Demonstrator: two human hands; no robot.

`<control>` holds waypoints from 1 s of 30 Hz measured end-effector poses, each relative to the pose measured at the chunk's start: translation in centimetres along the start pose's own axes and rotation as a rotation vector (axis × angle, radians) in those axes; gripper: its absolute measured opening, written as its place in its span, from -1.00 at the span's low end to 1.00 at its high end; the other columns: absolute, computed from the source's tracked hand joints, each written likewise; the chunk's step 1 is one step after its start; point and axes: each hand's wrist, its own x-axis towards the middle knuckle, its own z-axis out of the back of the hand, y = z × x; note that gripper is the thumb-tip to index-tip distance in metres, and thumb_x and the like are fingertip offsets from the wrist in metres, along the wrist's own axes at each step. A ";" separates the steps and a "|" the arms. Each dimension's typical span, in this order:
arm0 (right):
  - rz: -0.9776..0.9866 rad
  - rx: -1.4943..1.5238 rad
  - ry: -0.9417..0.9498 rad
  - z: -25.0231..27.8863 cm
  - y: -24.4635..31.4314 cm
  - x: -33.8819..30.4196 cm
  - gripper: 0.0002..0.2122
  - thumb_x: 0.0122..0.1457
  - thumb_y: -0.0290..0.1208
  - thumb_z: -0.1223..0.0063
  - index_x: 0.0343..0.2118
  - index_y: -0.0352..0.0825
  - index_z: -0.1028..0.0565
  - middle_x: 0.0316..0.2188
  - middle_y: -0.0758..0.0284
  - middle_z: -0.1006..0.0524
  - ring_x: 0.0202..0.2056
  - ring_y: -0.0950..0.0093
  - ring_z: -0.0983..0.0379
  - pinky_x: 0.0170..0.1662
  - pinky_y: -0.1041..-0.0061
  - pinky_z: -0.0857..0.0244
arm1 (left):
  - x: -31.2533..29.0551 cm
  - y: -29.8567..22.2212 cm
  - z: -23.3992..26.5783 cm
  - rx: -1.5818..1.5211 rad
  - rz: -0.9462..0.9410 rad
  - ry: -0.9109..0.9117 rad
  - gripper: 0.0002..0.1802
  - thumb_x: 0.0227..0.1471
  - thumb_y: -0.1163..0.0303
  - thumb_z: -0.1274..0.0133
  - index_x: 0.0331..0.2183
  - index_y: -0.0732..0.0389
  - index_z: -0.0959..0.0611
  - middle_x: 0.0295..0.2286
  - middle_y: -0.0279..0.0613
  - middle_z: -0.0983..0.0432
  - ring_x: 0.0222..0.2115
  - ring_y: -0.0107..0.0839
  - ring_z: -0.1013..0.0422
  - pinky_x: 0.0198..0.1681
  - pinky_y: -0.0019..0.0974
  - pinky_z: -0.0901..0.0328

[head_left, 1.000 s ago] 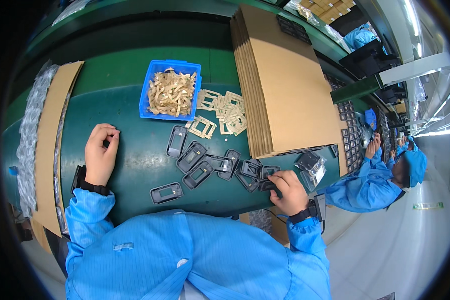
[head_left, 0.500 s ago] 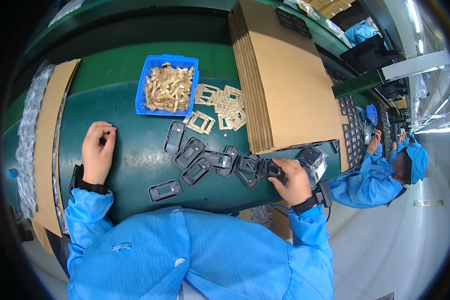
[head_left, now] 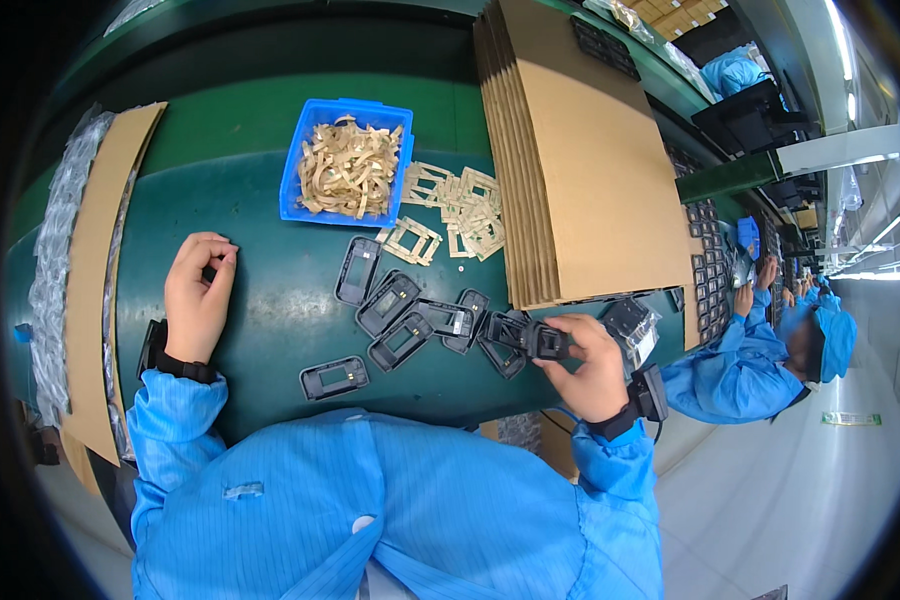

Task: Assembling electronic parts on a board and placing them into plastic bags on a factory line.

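Note:
My right hand (head_left: 592, 368) grips a small black plastic housing (head_left: 549, 343) between thumb and fingers, tilted up at the right end of a loose group of similar parts. Several black plastic frames (head_left: 388, 303) with rectangular windows lie overlapping left of it. One more black frame (head_left: 334, 378) lies apart, nearer my body. On the left, my left hand (head_left: 196, 300) rests over the green table with curled fingers and the thumb against them; I see nothing held in it.
A blue bin (head_left: 287, 190) of tan strips stands at the back, beside flat pale cut-out frames (head_left: 475, 215). A tall cardboard stack (head_left: 610, 180) rises at right. Cardboard and bubble wrap (head_left: 70, 270) edge the left. A bagged dark part (head_left: 632, 328) lies past my right hand; a co-worker (head_left: 735, 360) sits further right.
My right hand has lifted and tilted the black housing slightly away from the pile. My left hand stays curled in nearly the same place. The whole view has shifted slightly.

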 end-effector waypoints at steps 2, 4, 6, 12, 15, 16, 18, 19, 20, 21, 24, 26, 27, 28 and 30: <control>0.036 -0.074 0.032 -0.8 0.9 0.7 -0.59 -0.14 -0.67 -0.29 -0.14 -0.36 -0.53 -0.20 0.17 -0.54 -0.19 0.20 -0.50 -0.23 0.38 -0.45 | -0.1 0.0 0.2 0.010 0.008 0.002 -0.93 0.03 0.66 -0.05 -0.35 0.37 -0.58 -0.29 -0.17 -0.48 -0.45 -0.50 -0.33 -0.32 -0.47 -0.28; 0.191 -0.254 0.030 -2.0 0.4 1.1 -0.58 -0.15 -0.63 -0.31 -0.14 -0.36 -0.53 -0.20 0.15 -0.53 -0.18 0.12 -0.48 -0.14 0.30 -0.41 | 0.0 0.2 0.0 0.006 0.005 -0.006 -0.93 0.03 0.66 -0.05 -0.35 0.37 -0.58 -0.29 -0.17 -0.48 -0.45 -0.50 -0.33 -0.32 -0.47 -0.28; 0.157 -0.222 0.040 -2.6 0.6 1.0 -0.57 -0.18 -0.59 -0.32 -0.14 -0.37 -0.53 -0.20 0.13 -0.53 -0.15 0.07 -0.44 -0.05 0.25 -0.35 | 0.1 0.2 -0.1 0.007 0.002 -0.017 -0.93 0.03 0.67 -0.05 -0.35 0.37 -0.58 -0.29 -0.16 -0.48 -0.45 -0.50 -0.33 -0.32 -0.47 -0.28; 0.136 -0.267 0.007 -3.4 0.9 0.6 -0.57 -0.17 -0.51 -0.35 -0.16 -0.39 -0.51 -0.23 0.14 -0.51 -0.17 0.10 -0.40 -0.08 0.24 -0.32 | 0.1 0.1 -0.1 0.000 -0.001 -0.015 -0.92 0.02 0.67 -0.05 -0.36 0.38 -0.58 -0.28 -0.15 -0.48 -0.46 -0.50 -0.33 -0.32 -0.48 -0.28; 0.124 -0.275 -0.004 -3.7 1.0 0.2 -0.58 -0.17 -0.50 -0.35 -0.17 -0.39 -0.51 -0.26 0.14 -0.50 -0.20 0.11 -0.39 -0.11 0.24 -0.32 | 0.0 0.1 -0.1 0.009 -0.009 -0.015 -0.92 0.03 0.67 -0.05 -0.36 0.38 -0.58 -0.28 -0.16 -0.48 -0.46 -0.51 -0.33 -0.32 -0.48 -0.28; 0.112 -0.281 -0.005 -3.7 1.1 0.1 -0.59 -0.17 -0.50 -0.36 -0.18 -0.40 -0.51 -0.27 0.14 -0.50 -0.20 0.11 -0.39 -0.10 0.26 -0.31 | 0.0 0.1 -0.1 0.006 -0.006 -0.015 -0.93 0.03 0.67 -0.05 -0.36 0.38 -0.58 -0.28 -0.16 -0.49 -0.46 -0.51 -0.33 -0.33 -0.48 -0.28; 0.100 -0.285 -0.005 -3.6 1.1 -0.1 -0.60 -0.18 -0.50 -0.37 -0.20 -0.41 -0.52 -0.28 0.14 -0.51 -0.20 0.12 -0.40 -0.09 0.28 -0.31 | -0.1 0.1 -0.1 0.003 -0.002 -0.014 -0.93 0.03 0.67 -0.05 -0.36 0.37 -0.58 -0.28 -0.16 -0.49 -0.46 -0.51 -0.34 -0.33 -0.48 -0.28; 0.096 -0.272 -0.023 -3.2 0.9 -0.3 -0.60 -0.17 -0.49 -0.37 -0.20 -0.40 -0.52 -0.30 0.14 -0.50 -0.20 0.11 -0.40 -0.10 0.26 -0.31 | -0.2 0.0 0.0 0.005 0.004 -0.015 -0.93 0.03 0.66 -0.05 -0.36 0.37 -0.59 -0.28 -0.16 -0.49 -0.46 -0.51 -0.34 -0.33 -0.48 -0.28; 0.091 -0.259 -0.039 -2.9 0.8 -0.4 -0.60 -0.17 -0.48 -0.38 -0.21 -0.38 -0.52 -0.31 0.14 -0.50 -0.21 0.11 -0.39 -0.11 0.24 -0.31 | -0.3 0.0 0.0 0.008 0.011 -0.014 -0.93 0.03 0.66 -0.05 -0.36 0.37 -0.59 -0.28 -0.16 -0.49 -0.46 -0.51 -0.34 -0.33 -0.48 -0.28; 0.060 -0.252 -0.102 -2.5 1.0 -0.6 -0.62 -0.17 -0.47 -0.39 -0.23 -0.38 -0.52 -0.32 0.15 -0.51 -0.22 0.11 -0.40 -0.12 0.25 -0.31 | -0.3 0.1 0.0 0.008 0.011 -0.016 -0.93 0.03 0.66 -0.05 -0.36 0.37 -0.59 -0.28 -0.16 -0.49 -0.46 -0.51 -0.34 -0.33 -0.48 -0.28; -0.085 -0.280 -0.105 -1.8 0.8 -1.0 -0.63 -0.16 -0.47 -0.38 -0.24 -0.39 -0.52 -0.31 0.13 -0.52 -0.25 0.09 -0.46 -0.17 0.24 -0.36 | -0.3 0.3 0.0 -0.001 0.001 -0.010 -0.93 0.03 0.66 -0.06 -0.36 0.37 -0.59 -0.28 -0.17 -0.49 -0.46 -0.51 -0.35 -0.33 -0.47 -0.28; -0.079 -0.305 -0.073 -2.2 0.6 -0.8 -0.63 -0.16 -0.45 -0.36 -0.23 -0.39 -0.52 -0.31 0.13 -0.52 -0.25 0.09 -0.47 -0.17 0.24 -0.37 | -0.2 0.4 0.0 -0.001 0.012 -0.003 -0.93 0.02 0.66 -0.06 -0.36 0.37 -0.59 -0.28 -0.16 -0.49 -0.46 -0.50 -0.35 -0.34 -0.46 -0.28; -0.070 -0.331 -0.043 -2.3 0.5 -0.6 -0.63 -0.15 -0.44 -0.35 -0.23 -0.39 -0.52 -0.31 0.12 -0.52 -0.26 0.08 -0.48 -0.18 0.23 -0.38 | -0.1 0.3 -0.1 -0.001 0.010 -0.004 -0.93 0.02 0.66 -0.06 -0.36 0.37 -0.59 -0.28 -0.16 -0.49 -0.46 -0.50 -0.35 -0.34 -0.46 -0.28; -0.070 -0.330 -0.045 -2.5 0.5 -0.5 -0.63 -0.15 -0.44 -0.35 -0.23 -0.39 -0.52 -0.31 0.12 -0.52 -0.26 0.08 -0.48 -0.18 0.23 -0.38 | 0.1 0.3 -0.2 -0.003 -0.004 -0.007 -0.93 0.02 0.66 -0.07 -0.37 0.36 -0.59 -0.29 -0.15 -0.49 -0.46 -0.48 -0.35 -0.34 -0.45 -0.29; -0.114 -0.370 -0.038 -2.8 0.6 -0.1 -0.63 -0.14 -0.41 -0.32 -0.22 -0.39 -0.52 -0.30 0.12 -0.52 -0.26 0.08 -0.48 -0.18 0.22 -0.39 | 0.4 0.4 -0.5 0.001 -0.023 -0.019 -0.93 0.01 0.67 -0.07 -0.37 0.36 -0.59 -0.30 -0.14 -0.49 -0.46 -0.46 -0.36 -0.34 -0.44 -0.30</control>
